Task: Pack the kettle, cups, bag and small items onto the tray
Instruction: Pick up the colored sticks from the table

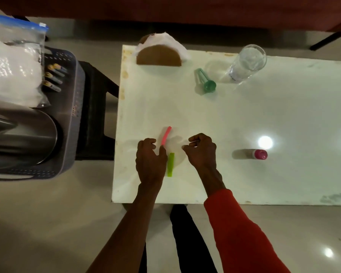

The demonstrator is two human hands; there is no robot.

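Pinching thin clear bag point(174, 146), both hands: left point(151, 157), right point(202, 150); glossy white table point(264, 119).

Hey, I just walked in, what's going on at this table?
A person is packing things from a white table into a grey tray on a stool to its left. The tray already holds a kettle, a plastic bag and some batteries. Both hands are working on small clear bags with pink and green strips: the left hand pinches one by the pink strip, the right hand pinches its other side. A glass, a green piece, a pink-capped tube and a napkin holder are still on the table.
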